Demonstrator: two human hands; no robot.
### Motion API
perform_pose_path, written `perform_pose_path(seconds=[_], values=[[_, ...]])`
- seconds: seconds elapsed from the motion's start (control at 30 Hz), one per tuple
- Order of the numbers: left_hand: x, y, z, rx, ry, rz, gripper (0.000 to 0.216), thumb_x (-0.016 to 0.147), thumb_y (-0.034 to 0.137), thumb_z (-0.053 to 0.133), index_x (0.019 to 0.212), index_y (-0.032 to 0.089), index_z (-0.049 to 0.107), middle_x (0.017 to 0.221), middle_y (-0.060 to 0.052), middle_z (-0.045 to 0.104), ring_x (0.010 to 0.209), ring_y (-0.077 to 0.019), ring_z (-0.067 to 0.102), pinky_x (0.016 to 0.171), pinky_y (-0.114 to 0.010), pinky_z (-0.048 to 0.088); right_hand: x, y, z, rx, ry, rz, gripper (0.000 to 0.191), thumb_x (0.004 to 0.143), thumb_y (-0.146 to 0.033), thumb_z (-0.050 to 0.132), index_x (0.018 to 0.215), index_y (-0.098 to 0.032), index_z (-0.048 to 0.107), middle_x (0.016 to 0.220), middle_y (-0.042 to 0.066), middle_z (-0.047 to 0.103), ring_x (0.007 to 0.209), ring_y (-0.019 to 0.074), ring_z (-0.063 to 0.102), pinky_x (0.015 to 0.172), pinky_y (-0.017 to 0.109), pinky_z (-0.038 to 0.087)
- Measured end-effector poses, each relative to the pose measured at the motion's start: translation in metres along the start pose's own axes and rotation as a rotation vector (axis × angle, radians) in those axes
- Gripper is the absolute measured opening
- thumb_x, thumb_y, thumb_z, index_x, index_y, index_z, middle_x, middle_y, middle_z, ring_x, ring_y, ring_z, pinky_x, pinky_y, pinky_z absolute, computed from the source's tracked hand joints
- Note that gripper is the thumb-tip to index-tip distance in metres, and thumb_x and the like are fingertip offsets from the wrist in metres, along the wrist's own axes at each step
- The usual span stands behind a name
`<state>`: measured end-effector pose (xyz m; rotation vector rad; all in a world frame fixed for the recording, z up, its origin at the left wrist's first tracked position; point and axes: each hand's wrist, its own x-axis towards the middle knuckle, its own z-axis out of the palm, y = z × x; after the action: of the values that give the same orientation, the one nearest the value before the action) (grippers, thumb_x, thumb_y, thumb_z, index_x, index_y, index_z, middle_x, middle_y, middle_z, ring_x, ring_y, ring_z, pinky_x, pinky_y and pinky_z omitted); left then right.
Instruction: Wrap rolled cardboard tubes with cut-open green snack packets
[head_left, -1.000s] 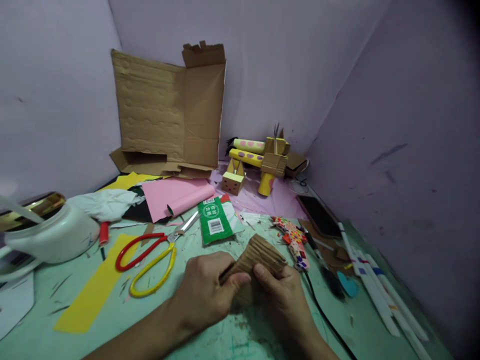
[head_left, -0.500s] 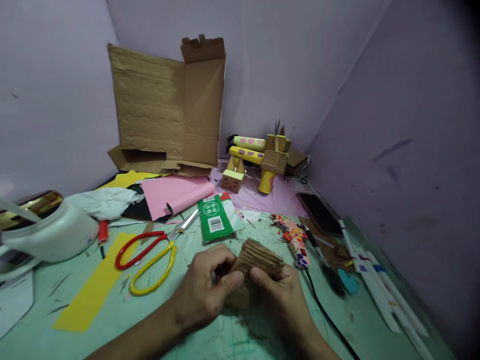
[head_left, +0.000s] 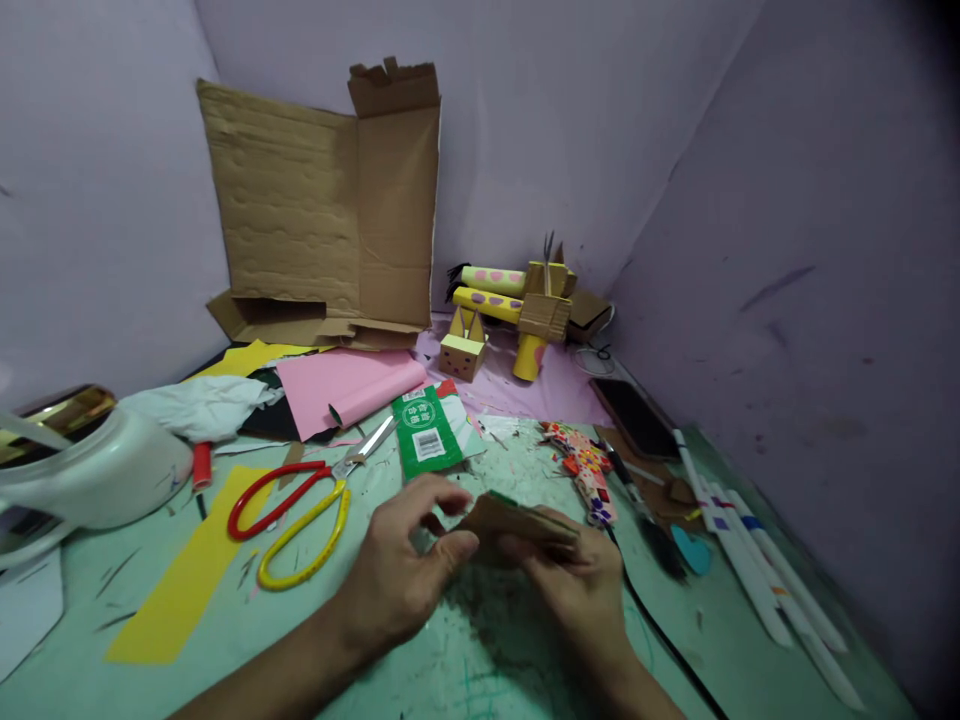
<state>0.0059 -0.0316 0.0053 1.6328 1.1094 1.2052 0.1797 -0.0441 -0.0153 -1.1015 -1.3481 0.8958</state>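
My right hand (head_left: pixel 574 580) grips a small folded piece of brown cardboard (head_left: pixel 517 522), with the thumb on its near side. A thin green edge shows along the cardboard's top. At its left corner is my left hand (head_left: pixel 412 560), thumb and forefinger apart around that corner; whether they touch it is hard to tell. Beyond the hands lies a green printed card (head_left: pixel 427 440). Scissors (head_left: pixel 337 480) with one red and one yellow handle rest left of it. To the right is a flower-patterned glue gun (head_left: pixel 585 465) with a black cord.
A large opened cardboard box (head_left: pixel 292 200) leans on the back wall. Spotted paper-tube figures (head_left: pixel 495 300) and a small cardboard animal head (head_left: pixel 463 357) stand at the back. White markers (head_left: pixel 765 570) and a phone (head_left: pixel 636 415) are right; a white pot (head_left: pixel 112 470) is left.
The cardboard piece has tilted, so its ridged face no longer shows and its edge does. My left thumb and forefinger have spread apart. The view has shifted slightly.
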Motion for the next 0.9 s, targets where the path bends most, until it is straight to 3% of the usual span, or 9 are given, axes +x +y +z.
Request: perform_pose_path(seconds=[0.1, 0.2, 0.27, 0.33, 0.43, 0.53, 0.6, 0.7, 0.9], values=[[0.006, 0.001, -0.009, -0.357, 0.035, -0.304, 0.033, 0.073, 0.047, 0.061, 0.078, 0.014, 0.063, 0.073, -0.004, 0.057, 0.061, -0.0141, 0.052, 0.050, -0.023, 0.040, 0.001, -0.006, -0.009, -0.179, -0.057, -0.406, 0.030, 0.074, -0.014, 0.063, 0.098, -0.030, 0.071, 0.090, 0.003, 0.074, 0.082, 0.0248, 0.068, 0.077, 0.041, 0.053], [0.009, 0.002, -0.011, -0.661, -0.183, -0.625, 0.038, 0.062, 0.047, 0.072, 0.066, 0.010, 0.063, 0.057, -0.003, 0.055, 0.050, -0.0117, 0.049, 0.050, -0.024, 0.041, 0.004, -0.008, -0.009, -0.327, -0.339, -0.597, 0.051, 0.077, -0.010, 0.062, 0.117, -0.041, 0.057, 0.103, -0.003, 0.070, 0.100, 0.0236, 0.063, 0.106, 0.053, 0.025], [0.010, 0.001, -0.008, -0.775, -0.275, -0.666, 0.035, 0.055, 0.035, 0.079, 0.076, 0.010, 0.066, 0.061, -0.004, 0.060, 0.054, -0.0137, 0.054, 0.059, -0.028, 0.045, 0.006, -0.005, -0.005, -0.371, -0.375, -0.654, 0.054, 0.075, -0.011, 0.065, 0.116, -0.046, 0.055, 0.104, -0.006, 0.070, 0.104, 0.0226, 0.061, 0.110, 0.054, 0.012], [0.008, -0.001, -0.004, -0.826, -0.211, -0.625, 0.037, 0.054, 0.028, 0.081, 0.084, 0.012, 0.067, 0.068, -0.005, 0.065, 0.062, -0.0165, 0.059, 0.067, -0.030, 0.047, 0.007, -0.001, 0.000, -0.318, -0.194, -0.579, 0.049, 0.074, -0.015, 0.068, 0.113, -0.044, 0.058, 0.115, -0.004, 0.065, 0.112, 0.0236, 0.055, 0.110, 0.053, 0.013], [0.004, -0.007, 0.003, -0.770, -0.054, -0.581, 0.032, 0.057, 0.026, 0.080, 0.083, 0.013, 0.067, 0.075, -0.006, 0.068, 0.069, -0.0184, 0.061, 0.070, -0.031, 0.047, 0.004, 0.005, 0.005, 0.062, 0.058, -0.133, 0.033, 0.083, -0.031, 0.057, 0.116, -0.036, 0.060, 0.129, 0.003, 0.056, 0.113, 0.0248, 0.053, 0.097, 0.048, 0.039], [0.000, -0.013, 0.010, -0.712, -0.009, -0.579, 0.029, 0.058, 0.028, 0.079, 0.080, 0.012, 0.067, 0.074, -0.006, 0.068, 0.071, -0.0196, 0.061, 0.074, -0.034, 0.046, 0.000, 0.005, 0.006, 0.402, -0.109, 0.211, 0.049, 0.079, -0.055, 0.054, 0.118, -0.024, 0.060, 0.111, 0.010, 0.065, 0.094, 0.0257, 0.061, 0.079, 0.039, 0.050], [-0.002, -0.016, 0.014, -0.671, -0.069, -0.572, 0.029, 0.057, 0.029, 0.078, 0.077, 0.011, 0.067, 0.071, -0.006, 0.067, 0.069, -0.0201, 0.060, 0.071, -0.034, 0.046, -0.001, 0.002, 0.007, 0.328, -0.200, 0.250, 0.052, 0.069, -0.056, 0.065, 0.105, -0.018, 0.066, 0.091, 0.008, 0.069, 0.080, 0.0236, 0.061, 0.071, 0.033, 0.049], [-0.003, -0.018, 0.014, -0.561, -0.218, -0.486, 0.034, 0.058, 0.036, 0.077, 0.078, 0.011, 0.066, 0.069, -0.006, 0.065, 0.064, -0.0180, 0.057, 0.059, -0.028, 0.042, -0.001, -0.002, 0.006, 0.145, -0.177, 0.277, 0.030, 0.070, -0.043, 0.068, 0.082, -0.016, 0.070, 0.072, 0.004, 0.067, 0.066, 0.0173, 0.057, 0.058, 0.025, 0.043], [0.004, -0.008, 0.001, -0.285, -0.241, -0.266, 0.025, 0.072, 0.039, 0.066, 0.071, 0.014, 0.068, 0.064, -0.003, 0.060, 0.060, -0.0137, 0.051, 0.053, -0.023, 0.037, 0.002, -0.002, 0.003, 0.266, -0.329, 0.380, 0.029, 0.072, -0.044, 0.063, 0.076, -0.015, 0.064, 0.062, 0.000, 0.059, 0.057, 0.0133, 0.051, 0.055, 0.024, 0.039]])
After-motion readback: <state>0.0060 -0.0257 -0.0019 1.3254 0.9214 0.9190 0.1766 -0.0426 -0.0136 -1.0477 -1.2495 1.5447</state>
